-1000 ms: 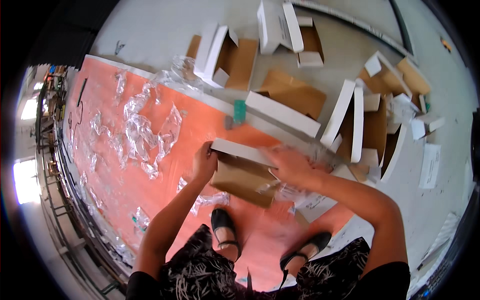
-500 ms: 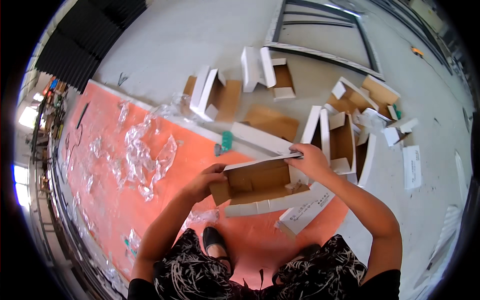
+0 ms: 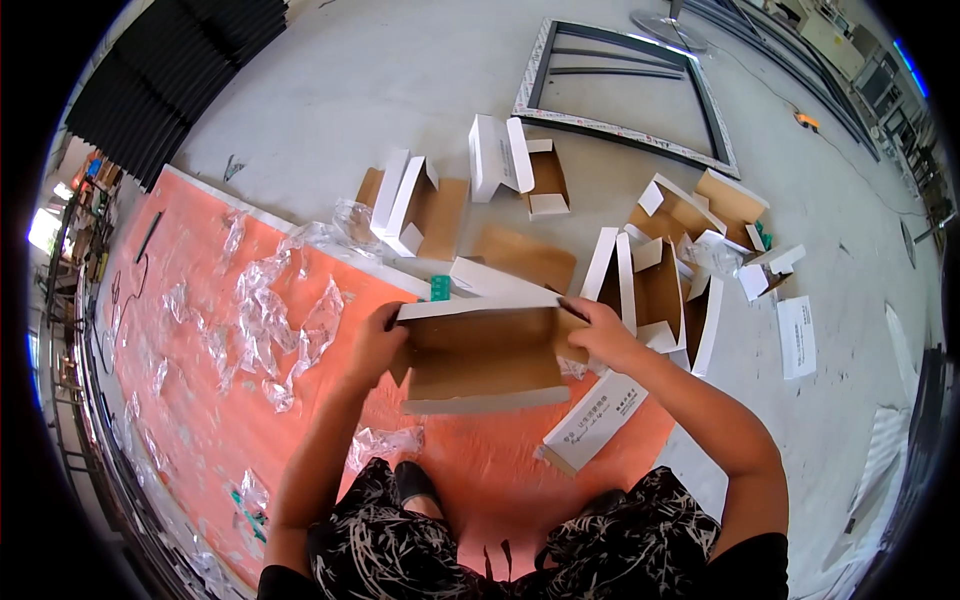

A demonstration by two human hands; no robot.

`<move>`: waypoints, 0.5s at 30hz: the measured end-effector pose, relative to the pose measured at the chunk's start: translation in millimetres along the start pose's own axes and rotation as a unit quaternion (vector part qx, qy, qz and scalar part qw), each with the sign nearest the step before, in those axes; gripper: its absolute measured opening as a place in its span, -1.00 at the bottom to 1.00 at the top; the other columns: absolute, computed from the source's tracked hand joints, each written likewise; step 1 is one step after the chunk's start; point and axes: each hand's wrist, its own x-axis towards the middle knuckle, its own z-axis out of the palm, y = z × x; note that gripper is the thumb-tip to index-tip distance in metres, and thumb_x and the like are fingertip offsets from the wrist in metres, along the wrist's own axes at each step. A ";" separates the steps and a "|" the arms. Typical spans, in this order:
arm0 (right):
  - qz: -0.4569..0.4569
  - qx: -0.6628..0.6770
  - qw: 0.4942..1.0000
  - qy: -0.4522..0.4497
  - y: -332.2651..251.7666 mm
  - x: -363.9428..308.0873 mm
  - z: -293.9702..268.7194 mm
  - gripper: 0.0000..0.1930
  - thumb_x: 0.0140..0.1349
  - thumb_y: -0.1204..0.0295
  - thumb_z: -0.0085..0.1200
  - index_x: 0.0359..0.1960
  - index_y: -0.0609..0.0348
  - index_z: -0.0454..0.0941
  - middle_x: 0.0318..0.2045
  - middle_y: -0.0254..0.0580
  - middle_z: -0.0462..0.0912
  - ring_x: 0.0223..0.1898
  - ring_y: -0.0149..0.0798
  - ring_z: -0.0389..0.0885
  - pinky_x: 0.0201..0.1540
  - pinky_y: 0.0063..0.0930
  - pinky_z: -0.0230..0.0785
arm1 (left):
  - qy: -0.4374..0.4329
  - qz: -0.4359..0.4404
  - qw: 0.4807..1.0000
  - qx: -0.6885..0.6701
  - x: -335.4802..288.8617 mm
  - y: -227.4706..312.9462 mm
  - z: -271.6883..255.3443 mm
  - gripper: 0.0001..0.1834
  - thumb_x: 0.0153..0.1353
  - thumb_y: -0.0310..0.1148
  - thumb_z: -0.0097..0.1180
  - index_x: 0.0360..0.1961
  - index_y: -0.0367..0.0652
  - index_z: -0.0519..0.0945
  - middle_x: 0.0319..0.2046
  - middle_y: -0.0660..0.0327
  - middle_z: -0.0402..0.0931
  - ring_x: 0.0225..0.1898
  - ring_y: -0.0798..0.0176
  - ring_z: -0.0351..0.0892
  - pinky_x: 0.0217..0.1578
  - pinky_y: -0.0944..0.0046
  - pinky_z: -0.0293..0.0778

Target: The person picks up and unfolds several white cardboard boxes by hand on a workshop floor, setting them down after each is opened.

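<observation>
Between my hands is a cardboard box (image 3: 485,362), white outside and brown inside, its open side toward me and nothing visible inside. My left hand (image 3: 376,345) grips its left end, fingers closed around the side flap. On the opposite end, my right hand (image 3: 603,336) is closed at the upper corner by a brown flap. Just beyond lie a white carton panel (image 3: 503,280) and a flat brown cardboard piece (image 3: 525,255). Under the box's right side, a white printed carton (image 3: 597,422) rests on the orange sheet.
Opened white cartons (image 3: 655,290) lie scattered ahead and right. Crumpled clear plastic film (image 3: 262,315) covers parts of the orange sheet (image 3: 190,400). A dark window frame (image 3: 620,125) lies on the grey floor farther off. Black corrugated panels (image 3: 165,95) stand at the far left.
The box has turned more level and its open inside faces me more squarely. My right hand has shifted from its far edge to its right end. The side flaps stand out more.
</observation>
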 end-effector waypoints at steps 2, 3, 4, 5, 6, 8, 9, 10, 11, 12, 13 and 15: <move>0.089 0.259 0.952 -0.135 -19.9 -6.6 -2.3 -0.54 0.04 0.59 0.13 0.04 0.41 0.43 -0.18 -0.11 0.62 -0.16 -0.36 0.57 -0.06 -0.51 0.39 | -0.035 -0.064 0.997 0.032 -4.1 0.8 -24.4 -0.55 0.01 -0.58 -0.05 0.00 -0.42 0.46 -0.16 0.05 0.53 -0.14 0.22 0.51 -0.08 0.31 0.42; 0.088 0.259 0.949 -0.157 -30.0 -7.0 -4.6 -0.62 0.09 0.66 0.07 0.01 0.41 0.46 -0.22 -0.22 0.64 -0.23 -0.45 0.58 -0.11 -0.56 0.40 | -0.043 -0.071 0.996 0.034 -4.5 -6.5 -34.2 -0.54 0.01 -0.57 -0.05 0.01 -0.41 0.48 -0.16 0.07 0.54 -0.13 0.23 0.51 -0.07 0.33 0.42; 0.090 0.258 0.949 -0.158 -28.0 -5.6 -5.5 -0.62 0.09 0.66 0.07 0.01 0.41 0.46 -0.22 -0.22 0.64 -0.23 -0.45 0.58 -0.11 -0.56 0.40 | -0.043 -0.072 0.996 0.032 -6.8 -8.6 -36.5 -0.54 0.01 -0.57 -0.05 0.01 -0.41 0.48 -0.16 0.07 0.54 -0.13 0.23 0.51 -0.07 0.33 0.42; 0.096 0.243 0.953 -0.152 -22.8 -4.0 -6.5 -0.65 0.10 0.65 0.08 -0.02 0.41 0.49 -0.23 -0.22 0.65 -0.24 -0.45 0.58 -0.11 -0.57 0.40 | -0.064 -0.072 0.995 0.003 -9.4 -10.3 -38.5 -0.54 0.02 -0.55 -0.05 0.02 -0.40 0.49 -0.17 0.09 0.54 -0.13 0.24 0.51 -0.07 0.32 0.42; 0.101 0.228 0.957 -0.145 -20.3 -3.5 -7.5 -0.68 0.10 0.65 0.09 -0.05 0.41 0.51 -0.25 -0.23 0.65 -0.25 -0.46 0.58 -0.12 -0.57 0.41 | -0.086 -0.072 0.993 -0.027 -12.1 -11.3 -40.3 -0.54 0.02 -0.53 -0.05 0.02 -0.39 0.49 -0.17 0.10 0.55 -0.13 0.24 0.51 -0.07 0.31 0.42; 0.109 0.226 0.960 -0.122 -23.2 -1.4 -13.6 -0.76 0.07 0.56 0.16 -0.20 0.40 0.56 -0.37 -0.20 0.66 -0.29 -0.33 0.61 -0.20 -0.47 0.43 | -0.096 -0.062 0.993 -0.017 -10.8 -4.3 -37.6 -0.54 0.02 -0.51 -0.05 0.01 -0.40 0.49 -0.17 0.12 0.55 -0.14 0.27 0.52 -0.07 0.33 0.41; 0.107 0.012 0.989 -0.100 -27.3 -2.4 -17.7 -0.66 0.02 0.49 0.21 -0.13 0.33 0.54 -0.30 -0.12 0.64 -0.23 -0.22 0.60 -0.14 -0.39 0.43 | -0.106 -0.053 0.993 -0.003 -9.1 -0.5 -34.6 -0.54 0.01 -0.50 -0.06 0.00 -0.41 0.49 -0.18 0.13 0.56 -0.15 0.30 0.52 -0.06 0.34 0.41; 0.098 -0.201 0.972 -0.074 -32.0 -1.8 -20.1 -0.56 -0.02 0.42 0.26 -0.06 0.27 0.52 -0.22 -0.05 0.63 -0.16 -0.10 0.60 -0.08 -0.31 0.42 | -0.102 -0.052 0.993 -0.004 -6.3 -0.2 -30.4 -0.54 0.01 -0.50 -0.06 0.00 -0.41 0.49 -0.18 0.13 0.56 -0.15 0.30 0.52 -0.06 0.34 0.41; 0.093 -0.200 0.972 -0.080 -39.9 -4.0 -14.1 -0.56 -0.02 0.42 0.26 -0.06 0.27 0.52 -0.22 -0.05 0.63 -0.16 -0.10 0.60 -0.08 -0.31 0.42 | -0.062 -0.034 0.996 0.051 -5.6 -1.9 -28.6 -0.55 0.02 -0.50 -0.06 0.00 -0.41 0.49 -0.20 0.12 0.56 -0.16 0.30 0.52 -0.08 0.33 0.42; -0.033 -0.255 0.966 0.025 -51.2 -10.0 -5.4 -0.46 -0.07 0.36 0.29 0.01 0.21 0.46 -0.11 0.00 0.56 -0.09 -0.02 0.54 -0.02 -0.25 0.38 | -0.023 -0.017 0.994 0.106 -4.7 -2.2 -26.3 -0.55 0.03 -0.49 -0.06 0.00 -0.42 0.49 -0.22 0.11 0.57 -0.17 0.29 0.53 -0.10 0.32 0.43; -0.158 -0.300 0.931 0.131 -63.4 -14.5 0.9 -0.35 -0.12 0.30 0.31 0.09 0.15 0.40 0.00 0.05 0.50 -0.01 0.07 0.47 0.05 -0.18 0.34 | -0.013 -0.003 0.991 0.135 -4.7 3.2 -22.4 -0.55 0.06 -0.45 -0.05 0.01 -0.39 0.47 -0.22 -0.12 0.57 -0.15 0.04 0.58 -0.10 0.21 0.45; -0.192 -0.329 0.922 0.072 -95.8 -14.5 11.5 -0.30 -0.12 0.31 0.31 0.14 0.15 0.35 0.07 0.03 0.44 0.08 0.07 0.40 0.10 -0.17 0.29 | 0.006 0.019 0.982 0.188 -11.2 13.8 -14.9 -0.56 0.06 -0.45 -0.06 0.00 -0.37 0.48 -0.22 -0.14 0.57 -0.14 -0.01 0.58 -0.10 0.19 0.45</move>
